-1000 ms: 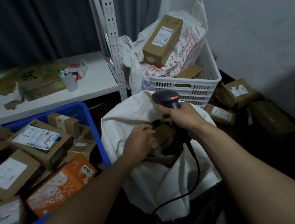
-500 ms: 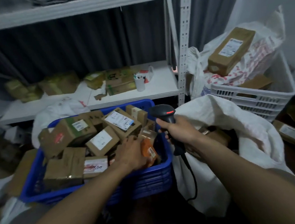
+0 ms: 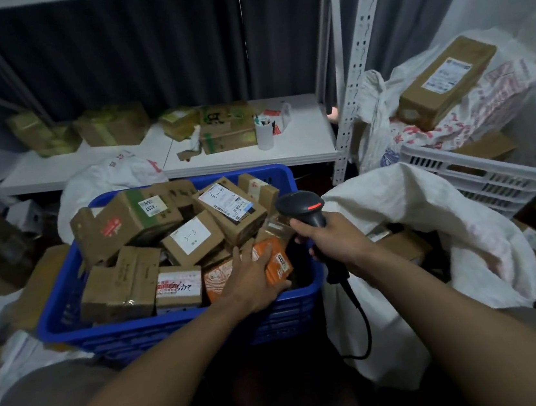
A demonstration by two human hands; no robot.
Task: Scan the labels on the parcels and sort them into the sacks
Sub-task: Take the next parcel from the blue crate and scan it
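A blue crate (image 3: 180, 328) in front of me holds several cardboard parcels. My left hand (image 3: 252, 275) lies on an orange parcel (image 3: 281, 265) at the crate's right end, fingers spread over its top. My right hand (image 3: 335, 241) grips a black barcode scanner (image 3: 304, 208) by the handle, its red light on, just right of the crate; its cable hangs down. A white sack (image 3: 431, 223) stands open to the right, with brown parcels inside.
A white basket (image 3: 492, 175) at far right holds a printed sack and a long brown box (image 3: 444, 80). A white shelf (image 3: 299, 141) behind carries boxes and a white cup (image 3: 264, 134). Another white sack (image 3: 102, 182) lies behind the crate. Loose parcels lie on the floor around.
My view swung from the white sack to the blue crate. My left hand left the sack and came down on the orange parcel. The scanner stayed in my right hand.
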